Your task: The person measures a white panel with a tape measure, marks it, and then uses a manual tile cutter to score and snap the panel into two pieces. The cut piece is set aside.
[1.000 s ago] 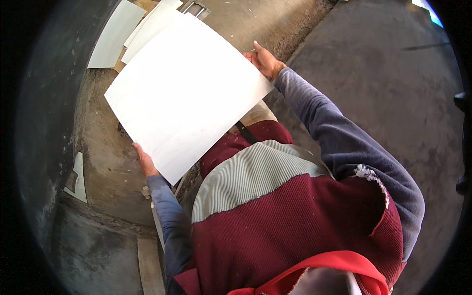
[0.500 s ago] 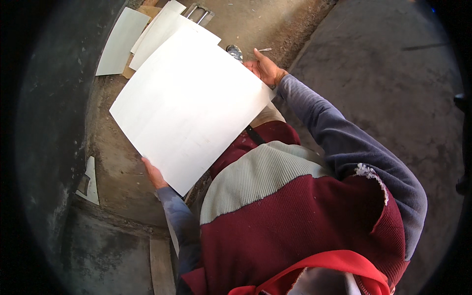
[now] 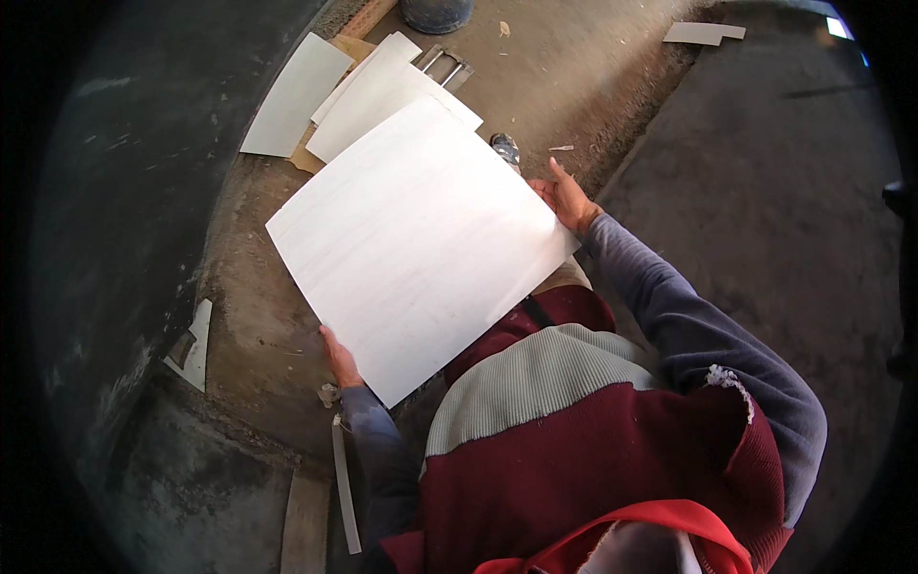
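Panel (image 3: 421, 253), white, flat, four-sided: held askew before the person's maroon and grey sweater (image 3: 535, 421), faint streaks on its face. Left hand (image 3: 341, 361): set against the panel's left edge, close to its nearest corner; fingers partly out of sight, so whether they pinched could not be told. Right hand (image 3: 568, 199): at the panel's right edge, loosely spread, thumb standing apart (some fingertips were hard to make out). Shoe (image 3: 504, 148), one: just beyond the panel's right edge. Sheets (image 3: 373, 115), white, overlapping: past the panel's far edge, a tool (image 3: 462, 72) with metal rods beside them. Bucket (image 3: 437, 13), dark: farther beyond the panel. Offcut (image 3: 198, 352), white, jagged: left of the panel. Strip (image 3: 344, 488), pale, narrow: on the panel's near side, leftward.
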Demonstrator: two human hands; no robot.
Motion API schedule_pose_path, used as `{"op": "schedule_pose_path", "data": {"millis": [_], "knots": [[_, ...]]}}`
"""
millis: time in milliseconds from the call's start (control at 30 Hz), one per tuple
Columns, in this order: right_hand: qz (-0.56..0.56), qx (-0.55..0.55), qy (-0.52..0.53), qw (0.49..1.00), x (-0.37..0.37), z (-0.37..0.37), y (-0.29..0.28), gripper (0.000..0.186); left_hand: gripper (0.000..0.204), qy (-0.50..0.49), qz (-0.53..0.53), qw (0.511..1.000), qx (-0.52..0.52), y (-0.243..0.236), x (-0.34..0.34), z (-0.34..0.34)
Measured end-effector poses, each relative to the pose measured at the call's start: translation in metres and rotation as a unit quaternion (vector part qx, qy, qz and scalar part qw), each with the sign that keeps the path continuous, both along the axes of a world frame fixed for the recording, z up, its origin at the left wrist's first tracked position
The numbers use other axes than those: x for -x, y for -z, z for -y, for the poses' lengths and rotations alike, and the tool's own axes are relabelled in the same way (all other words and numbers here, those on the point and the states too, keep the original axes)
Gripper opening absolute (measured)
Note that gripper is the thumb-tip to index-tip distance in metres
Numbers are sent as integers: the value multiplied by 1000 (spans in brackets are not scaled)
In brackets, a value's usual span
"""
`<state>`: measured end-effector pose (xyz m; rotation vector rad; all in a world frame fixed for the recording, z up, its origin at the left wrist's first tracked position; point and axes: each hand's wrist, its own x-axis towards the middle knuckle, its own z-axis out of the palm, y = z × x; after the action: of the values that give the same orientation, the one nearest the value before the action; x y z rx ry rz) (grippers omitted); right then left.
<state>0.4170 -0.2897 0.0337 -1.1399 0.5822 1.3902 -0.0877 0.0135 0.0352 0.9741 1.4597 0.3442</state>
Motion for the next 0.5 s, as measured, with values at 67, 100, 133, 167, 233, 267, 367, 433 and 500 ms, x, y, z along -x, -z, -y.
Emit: {"op": "schedule_pose_path", "data": {"millis": [67,100,133,167,233,267,367,433,500], "knots": [[22,-7,-14,1000,1,2,-2,100,74,29,-27,999,-34,-5,-5,-1],[35,-5,-21,999,2,4,-1,100,74,29,-34,999,-27,-8,-8,-2],[33,-2,-17,999,3,6,0,101,74,35,-32,999,-23,-10,-12,-4],[31,-9,-15,999,3,8,2,101,74,39,-40,998,-16,-13,-15,-5],[27,2,-6,1000,4,11,10,102,74,43,-19,999,-5,-19,-23,-6],[22,21,0,1000,5,11,15,102,74,32,-28,999,8,-22,-26,-6],[20,53,2,998,10,13,25,103,74,20,7,999,33,-30,-36,-4],[31,73,-12,997,13,12,24,104,74,18,28,997,65,-33,-41,-5],[47,120,-26,991,14,12,15,104,74,10,53,993,104,-35,-42,-5]]}}
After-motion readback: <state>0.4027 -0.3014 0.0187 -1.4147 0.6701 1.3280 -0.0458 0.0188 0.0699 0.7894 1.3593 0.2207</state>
